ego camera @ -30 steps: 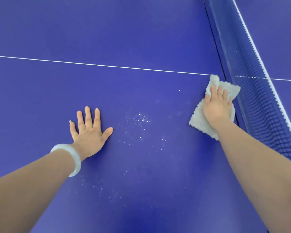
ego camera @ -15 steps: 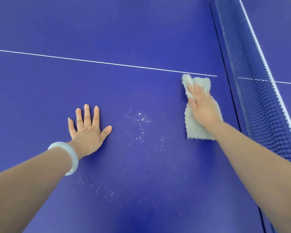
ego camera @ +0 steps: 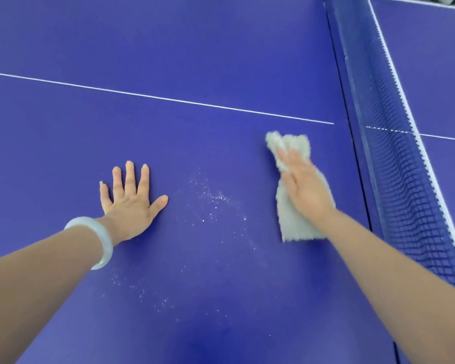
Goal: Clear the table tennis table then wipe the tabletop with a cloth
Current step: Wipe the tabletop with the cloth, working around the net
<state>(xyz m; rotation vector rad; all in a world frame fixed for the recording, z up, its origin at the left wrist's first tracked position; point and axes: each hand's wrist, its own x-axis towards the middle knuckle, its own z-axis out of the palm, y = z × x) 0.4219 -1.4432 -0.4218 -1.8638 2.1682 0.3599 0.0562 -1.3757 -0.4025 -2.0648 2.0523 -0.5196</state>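
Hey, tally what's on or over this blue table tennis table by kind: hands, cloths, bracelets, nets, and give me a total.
2 hands: left hand, right hand
1 cloth
1 bracelet
1 net
Total: 5

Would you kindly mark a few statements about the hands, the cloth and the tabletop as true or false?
1. The right hand presses flat on the cloth. True.
2. The left hand holds a paddle. False: it lies flat on the tabletop, fingers spread, holding nothing.
3. White specks lie on the surface between the two hands. True.
4. The cloth lies beyond the net. False: it lies on the person's side of the net, apart from it.
5. The pale bracelet is on the right wrist. False: it is on the left wrist.
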